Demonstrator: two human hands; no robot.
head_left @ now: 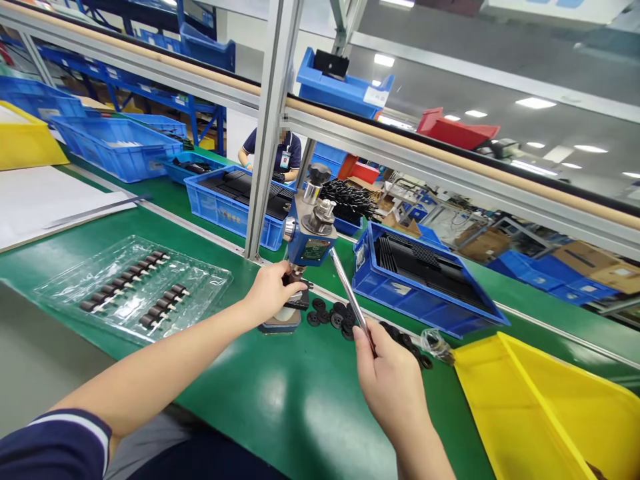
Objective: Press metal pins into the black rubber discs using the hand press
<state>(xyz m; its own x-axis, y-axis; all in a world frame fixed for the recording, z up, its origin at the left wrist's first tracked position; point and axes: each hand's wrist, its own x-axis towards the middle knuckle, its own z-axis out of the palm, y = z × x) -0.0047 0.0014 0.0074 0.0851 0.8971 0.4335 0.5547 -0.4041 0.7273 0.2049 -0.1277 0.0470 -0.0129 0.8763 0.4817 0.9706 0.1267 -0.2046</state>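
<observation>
A blue hand press [311, 245] stands on the green bench in front of me. My right hand [393, 373] is wrapped round its metal lever [349, 287], which slants down toward me. At the press's ram, my left hand [273, 291] pinches a small black part [299, 297] over the base; my fingers partly hide it, and its exact kind does not show. Several small black wheels [345, 317] lie loose just right of the press base. To the left, a clear plastic tray [205, 283] holds rows of dark cylindrical pieces [120, 283] with white ends.
Blue bins [400, 290] of flat black parts stand behind the press on both sides. A yellow bin [505, 400] is close by my right arm, near a small clear bag [436, 345]. An aluminium post [265, 147] rises behind the press. Another person [290, 157] sits across the bench.
</observation>
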